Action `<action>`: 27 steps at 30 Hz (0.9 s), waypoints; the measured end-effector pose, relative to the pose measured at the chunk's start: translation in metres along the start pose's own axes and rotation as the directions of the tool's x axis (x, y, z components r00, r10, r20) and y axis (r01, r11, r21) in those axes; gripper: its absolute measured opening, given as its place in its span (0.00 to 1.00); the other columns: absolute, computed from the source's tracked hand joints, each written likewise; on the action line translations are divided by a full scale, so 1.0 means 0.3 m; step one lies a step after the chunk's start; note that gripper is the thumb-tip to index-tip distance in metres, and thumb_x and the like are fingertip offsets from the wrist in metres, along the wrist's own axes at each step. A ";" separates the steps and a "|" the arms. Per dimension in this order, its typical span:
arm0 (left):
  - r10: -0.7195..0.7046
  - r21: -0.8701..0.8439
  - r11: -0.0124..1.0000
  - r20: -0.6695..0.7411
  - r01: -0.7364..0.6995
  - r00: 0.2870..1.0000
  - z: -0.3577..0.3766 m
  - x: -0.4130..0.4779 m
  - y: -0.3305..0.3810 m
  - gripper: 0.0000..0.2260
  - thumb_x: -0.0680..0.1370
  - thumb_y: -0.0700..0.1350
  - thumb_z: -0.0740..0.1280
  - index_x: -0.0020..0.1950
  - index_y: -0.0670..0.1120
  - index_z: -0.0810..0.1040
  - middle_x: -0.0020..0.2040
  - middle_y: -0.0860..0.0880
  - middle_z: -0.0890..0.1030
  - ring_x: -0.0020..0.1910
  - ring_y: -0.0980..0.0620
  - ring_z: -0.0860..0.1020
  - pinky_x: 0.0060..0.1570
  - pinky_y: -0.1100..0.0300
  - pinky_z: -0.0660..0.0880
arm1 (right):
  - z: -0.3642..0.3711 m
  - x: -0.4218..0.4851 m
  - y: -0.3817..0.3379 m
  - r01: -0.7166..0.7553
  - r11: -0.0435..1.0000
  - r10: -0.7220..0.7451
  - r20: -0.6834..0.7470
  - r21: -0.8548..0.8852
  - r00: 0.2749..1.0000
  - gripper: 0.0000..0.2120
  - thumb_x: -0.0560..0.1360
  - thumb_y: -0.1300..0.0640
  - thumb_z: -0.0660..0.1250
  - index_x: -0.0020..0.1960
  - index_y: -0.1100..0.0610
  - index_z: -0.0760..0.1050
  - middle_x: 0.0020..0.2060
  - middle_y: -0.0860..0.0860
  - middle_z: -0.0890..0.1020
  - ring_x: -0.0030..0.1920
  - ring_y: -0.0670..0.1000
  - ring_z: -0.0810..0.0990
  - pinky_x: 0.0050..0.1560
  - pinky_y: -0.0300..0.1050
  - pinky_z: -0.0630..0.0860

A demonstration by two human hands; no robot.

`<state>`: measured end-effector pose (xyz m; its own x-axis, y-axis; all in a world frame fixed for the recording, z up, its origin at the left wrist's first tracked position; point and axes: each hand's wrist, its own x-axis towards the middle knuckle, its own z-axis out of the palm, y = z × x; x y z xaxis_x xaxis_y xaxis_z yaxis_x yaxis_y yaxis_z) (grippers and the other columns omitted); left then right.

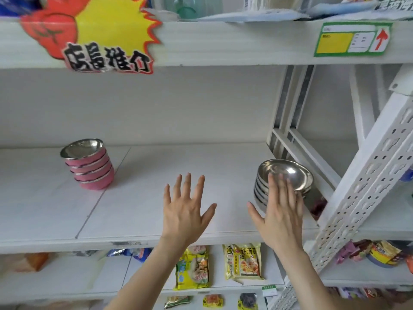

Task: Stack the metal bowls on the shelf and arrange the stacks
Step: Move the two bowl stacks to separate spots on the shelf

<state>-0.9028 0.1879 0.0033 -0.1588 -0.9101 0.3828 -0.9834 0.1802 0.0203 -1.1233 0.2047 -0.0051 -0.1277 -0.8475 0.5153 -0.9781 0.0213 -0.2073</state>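
A stack of pink-sided metal bowls (89, 164) stands at the left of the white shelf (156, 175). A stack of plain silver metal bowls (288, 175) sits at the right, near the shelf's upright post. My right hand (279, 211) is raised in front of the silver stack with fingers spread, covering its front-left side; whether it touches the bowls I cannot tell. My left hand (185, 206) hovers over the middle of the shelf, fingers apart, holding nothing.
A white perforated upright post (366, 180) slants along the right side. A yellow and red promotional sign (100, 34) hangs from the upper shelf edge, with a green price tag (353, 39) to its right. Packets of noodles (242, 261) lie on the shelf below.
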 end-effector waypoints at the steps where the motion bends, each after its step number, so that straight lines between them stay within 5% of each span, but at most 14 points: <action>1: 0.003 0.013 1.000 -0.013 -0.003 1.000 -0.013 -0.016 -0.049 0.32 0.77 0.65 0.52 0.74 0.47 0.66 0.70 0.38 0.71 0.70 0.35 0.68 0.66 0.36 0.66 | 0.007 -0.008 -0.042 0.006 1.000 -0.006 0.010 -0.008 1.000 0.40 0.74 0.34 0.52 0.77 0.58 0.56 0.74 0.60 0.64 0.75 0.60 0.60 0.71 0.64 0.60; 27: 0.059 0.089 0.995 -0.055 -0.054 0.997 -0.089 -0.049 -1.046 0.30 0.76 0.63 0.57 0.72 0.47 0.70 0.69 0.39 0.73 0.69 0.35 0.70 0.65 0.35 0.65 | 0.273 -0.005 -1.028 0.051 0.999 -0.052 0.054 0.006 0.997 0.38 0.72 0.34 0.53 0.75 0.57 0.61 0.74 0.58 0.66 0.75 0.58 0.61 0.70 0.64 0.59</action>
<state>-0.5894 0.1547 0.0160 -0.2114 -0.8758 0.4339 -0.9773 0.1947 -0.0830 -0.8080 0.1557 -0.0101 -0.0680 -0.8749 0.4796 -0.9822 -0.0256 -0.1860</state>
